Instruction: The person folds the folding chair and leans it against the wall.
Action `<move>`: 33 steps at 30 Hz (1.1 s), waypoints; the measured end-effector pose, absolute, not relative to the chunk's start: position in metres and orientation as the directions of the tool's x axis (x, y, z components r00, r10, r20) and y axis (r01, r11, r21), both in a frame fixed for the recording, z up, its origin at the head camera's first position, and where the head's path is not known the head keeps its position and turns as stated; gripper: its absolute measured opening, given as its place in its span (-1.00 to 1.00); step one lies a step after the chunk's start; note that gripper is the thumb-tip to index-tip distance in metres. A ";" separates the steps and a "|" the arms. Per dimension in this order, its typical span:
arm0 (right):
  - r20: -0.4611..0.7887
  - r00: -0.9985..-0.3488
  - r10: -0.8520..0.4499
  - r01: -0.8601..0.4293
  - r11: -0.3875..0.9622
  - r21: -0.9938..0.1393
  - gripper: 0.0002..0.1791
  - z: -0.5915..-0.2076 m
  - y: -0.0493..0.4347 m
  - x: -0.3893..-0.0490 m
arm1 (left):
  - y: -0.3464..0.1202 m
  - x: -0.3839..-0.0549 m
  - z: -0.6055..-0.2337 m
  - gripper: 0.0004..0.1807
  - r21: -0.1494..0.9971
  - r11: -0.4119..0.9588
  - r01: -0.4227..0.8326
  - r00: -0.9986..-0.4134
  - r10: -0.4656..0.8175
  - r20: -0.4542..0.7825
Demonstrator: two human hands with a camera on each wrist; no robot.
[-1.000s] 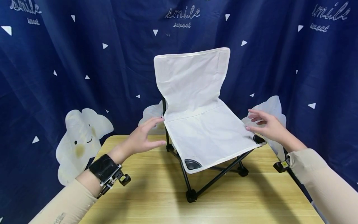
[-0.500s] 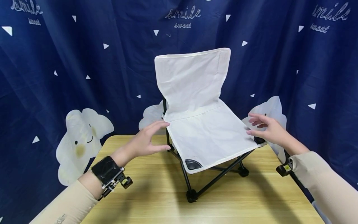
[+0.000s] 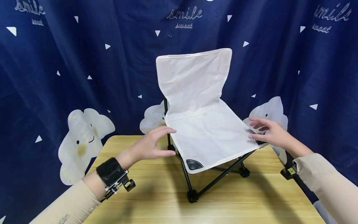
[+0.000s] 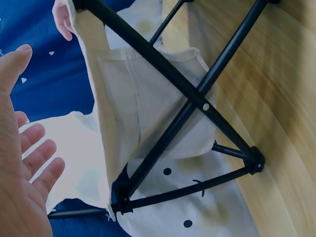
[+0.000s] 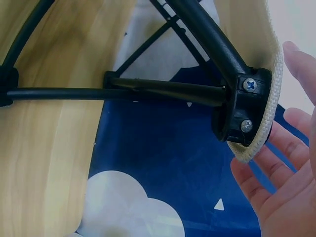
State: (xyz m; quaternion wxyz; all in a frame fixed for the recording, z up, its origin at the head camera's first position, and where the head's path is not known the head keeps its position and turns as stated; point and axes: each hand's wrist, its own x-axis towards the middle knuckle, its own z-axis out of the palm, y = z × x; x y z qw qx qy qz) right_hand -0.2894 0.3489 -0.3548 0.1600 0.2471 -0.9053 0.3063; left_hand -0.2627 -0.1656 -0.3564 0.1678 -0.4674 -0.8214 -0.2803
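Note:
A folding camping chair [image 3: 212,130] with off-white fabric and black metal legs stands unfolded on the wooden table. Beside the seat's left edge is my left hand [image 3: 148,144], thumb and fingers spread apart and holding nothing. My right hand [image 3: 272,133] hovers around the seat's front right corner, fingers loosely bent; whether it touches the fabric I cannot tell. The right wrist view shows that corner's black plastic bracket [image 5: 245,106] with two screws, close to the fingers. Crossed legs [image 4: 185,111] and a fabric pocket [image 4: 158,98] under the seat appear in the left wrist view.
The pale wooden table [image 3: 145,199] lies under the chair, its right edge near my right forearm. A dark blue curtain [image 3: 126,62] with white triangles and cloud shapes hangs close behind and at both sides. A small camera is strapped on each wrist.
My left hand has moved right and slightly down, nearer the seat's left edge. The right hand has dropped slightly. The chair has stayed in place.

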 end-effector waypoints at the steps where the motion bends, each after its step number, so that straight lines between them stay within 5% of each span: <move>1: 0.444 -0.823 -0.353 -0.551 0.686 -0.475 -0.27 -0.355 0.349 -0.289 | -0.164 -0.262 -0.357 -0.21 0.303 0.398 0.866 -0.500 0.679 0.537; 14: 0.417 -0.820 -0.393 -0.567 0.655 -0.499 -0.41 -0.353 0.355 -0.280 | -0.146 -0.249 -0.360 -0.26 0.252 0.336 0.908 -0.420 0.736 0.531; 21: 0.413 -0.805 -0.426 -0.590 0.646 -0.485 -0.36 -0.355 0.358 -0.276 | -0.137 -0.245 -0.362 -0.30 0.194 0.273 0.942 -0.335 0.750 0.570; 33: 0.443 -0.767 -0.464 -0.636 0.639 -0.433 -0.32 -0.362 0.363 -0.275 | -0.125 -0.238 -0.374 -0.36 0.180 0.227 0.957 -0.290 0.754 0.589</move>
